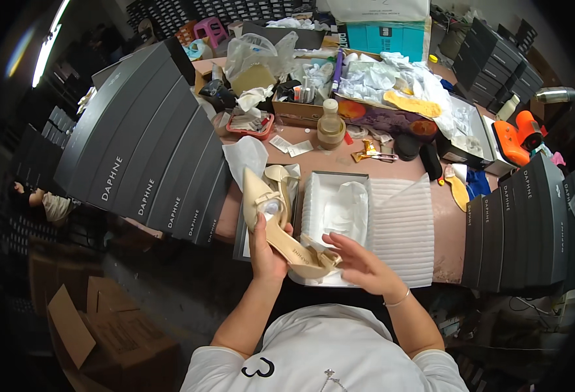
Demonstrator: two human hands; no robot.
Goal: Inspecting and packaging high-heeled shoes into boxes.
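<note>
My left hand (268, 258) is wrapped round a beige pointed-toe shoe (286, 240), its toe pointing away from me and its bow-trimmed heel end toward my right hand. A white wad shows inside the toe. Just beyond it is a second beige shoe (278, 174), partly hidden; whether my left hand touches it I cannot tell. Beside the held shoe's heel, my right hand (364, 264) is open with fingers apart. In front of me lies a shoe box (335, 175), lined with ribbed white foam sheet (402, 225) spread out to the right, with white tissue (346, 209) inside.
Tall stacks of dark grey shoe boxes flank me, one at left (140, 144) and one at right (523, 222). Across the pink table stand a bottle of liquid (331, 125), a red tray (251, 132) and crumpled paper (392, 81). Brown cartons (124, 326) sit at lower left.
</note>
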